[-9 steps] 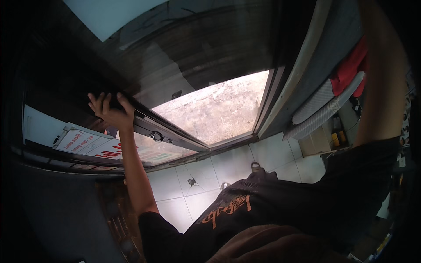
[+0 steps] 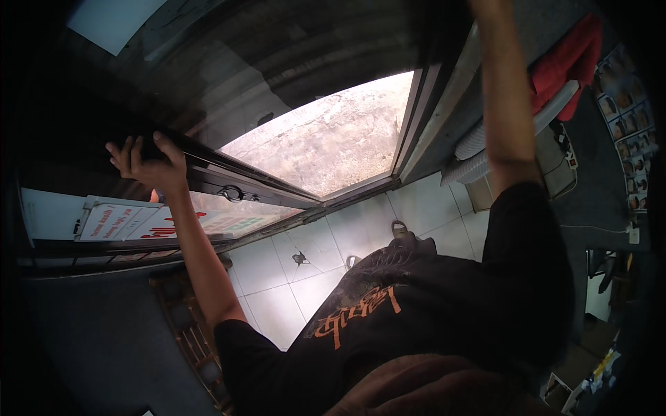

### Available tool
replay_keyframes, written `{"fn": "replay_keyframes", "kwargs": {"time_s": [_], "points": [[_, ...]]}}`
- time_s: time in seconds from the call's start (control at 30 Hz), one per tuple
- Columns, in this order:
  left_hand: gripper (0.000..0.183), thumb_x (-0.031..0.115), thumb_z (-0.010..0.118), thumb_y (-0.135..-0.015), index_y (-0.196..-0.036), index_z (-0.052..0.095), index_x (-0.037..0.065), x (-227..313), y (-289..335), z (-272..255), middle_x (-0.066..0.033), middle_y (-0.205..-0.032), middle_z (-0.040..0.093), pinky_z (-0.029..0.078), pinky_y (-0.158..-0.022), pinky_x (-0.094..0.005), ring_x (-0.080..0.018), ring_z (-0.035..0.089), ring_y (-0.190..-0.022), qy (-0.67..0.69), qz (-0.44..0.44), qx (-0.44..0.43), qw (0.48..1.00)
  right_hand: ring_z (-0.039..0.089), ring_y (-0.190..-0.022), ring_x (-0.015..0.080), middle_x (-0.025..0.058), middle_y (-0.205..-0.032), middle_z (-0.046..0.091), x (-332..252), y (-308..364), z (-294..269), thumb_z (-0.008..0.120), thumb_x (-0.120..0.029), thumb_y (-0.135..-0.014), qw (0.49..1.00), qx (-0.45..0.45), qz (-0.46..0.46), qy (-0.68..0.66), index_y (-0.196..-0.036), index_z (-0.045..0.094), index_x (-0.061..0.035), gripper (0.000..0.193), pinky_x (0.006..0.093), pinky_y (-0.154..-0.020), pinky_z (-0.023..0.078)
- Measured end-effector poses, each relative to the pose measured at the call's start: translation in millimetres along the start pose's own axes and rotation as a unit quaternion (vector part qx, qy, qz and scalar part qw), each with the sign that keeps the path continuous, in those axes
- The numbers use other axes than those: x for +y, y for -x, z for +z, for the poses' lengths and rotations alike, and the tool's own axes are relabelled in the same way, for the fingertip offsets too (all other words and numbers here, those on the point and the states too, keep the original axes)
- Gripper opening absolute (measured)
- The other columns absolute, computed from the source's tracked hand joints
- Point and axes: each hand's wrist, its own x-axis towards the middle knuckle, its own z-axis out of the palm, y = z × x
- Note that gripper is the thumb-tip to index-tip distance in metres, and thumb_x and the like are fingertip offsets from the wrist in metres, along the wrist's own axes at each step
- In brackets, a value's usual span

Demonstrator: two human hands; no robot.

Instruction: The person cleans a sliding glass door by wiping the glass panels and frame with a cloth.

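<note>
My left hand (image 2: 143,163) is raised and curled over the top edge of a dark-framed glass door (image 2: 208,170), fingers wrapped on the frame. A small metal latch (image 2: 232,194) sits on the frame to the right of that hand. My right forearm (image 2: 505,104) reaches straight up beside the pale door post (image 2: 444,104); its hand is cut off by the picture's top edge. Through the glass lies sunlit bare ground (image 2: 333,139). I wear a black shirt with orange print (image 2: 361,312).
White floor tiles (image 2: 305,284) lie below, with my sandalled foot (image 2: 400,227) near the threshold. Paper signs (image 2: 125,222) hang on the left glass. A wooden frame (image 2: 194,333) stands lower left. Red cloth (image 2: 569,62) and white rolled mats (image 2: 479,149) are at right.
My left hand has slid left along the door frame, still gripping it. My right arm has swung left and stands more upright; the view has shifted with my head.
</note>
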Motion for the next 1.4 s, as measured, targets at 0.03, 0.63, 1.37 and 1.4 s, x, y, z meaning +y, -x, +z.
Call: {"fn": "replay_keyframes", "kwargs": {"time_s": [0.03, 0.63, 1.37, 1.4], "points": [[0.04, 0.022, 0.064, -0.095, -0.123, 0.043, 0.002, 0, -1, -2, -0.0144, -0.126, 0.048, 0.02, -0.119, -0.0609, -0.0412, 0.035, -0.144, 0.0, 0.002, 0.0, 1.0, 0.064, -0.064, 0.0433, 0.0272, -0.075, 0.066, -16, 37, -9, 0.054, -0.03, -0.102, 0.994, -0.024, 0.082, -0.061, -0.089, 0.071, 0.0017, 0.038, 0.0508, -0.059, 0.049], [0.041, 0.022, 0.066, -0.094, -0.121, 0.046, 0.0, -3, 1, -3, -0.0144, -0.127, 0.05, 0.02, -0.12, -0.0596, -0.0401, 0.036, -0.145, 0.018, -0.009, 0.016, 1.0, 0.051, -0.127, 0.0427, 0.0214, -0.137, 0.057, -101, 449, -79, 0.066, -0.03, -0.094, 0.927, -0.297, 0.216, -0.081, -0.135, 0.059, -0.0062, 0.048, 0.0539, -0.109, 0.037], [0.033, 0.025, 0.064, -0.093, -0.111, 0.058, -0.002, -7, 1, -7, -0.0155, -0.121, 0.06, 0.024, -0.118, -0.0603, -0.0401, 0.041, -0.142, 0.033, -0.034, 0.035, 0.998, 0.058, -0.123, 0.0238, 0.0112, -0.137, 0.058, -127, 378, -151, 0.042, -0.055, -0.106, 0.278, -0.183, 0.817, -0.471, -0.144, 0.048, -0.0057, 0.063, 0.0396, -0.105, 0.045], [0.034, 0.026, 0.065, -0.093, -0.111, 0.058, -0.002, -8, 2, -6, -0.0151, -0.121, 0.06, 0.024, -0.117, -0.0604, -0.0401, 0.042, -0.141, 0.036, -0.029, 0.045, 0.998, 0.057, -0.124, 0.0226, 0.0099, -0.138, 0.057, -127, 346, -143, 0.04, -0.052, -0.108, 0.356, -0.133, 0.771, -0.51, -0.145, 0.047, -0.0051, 0.06, 0.0384, -0.107, 0.044]]}}
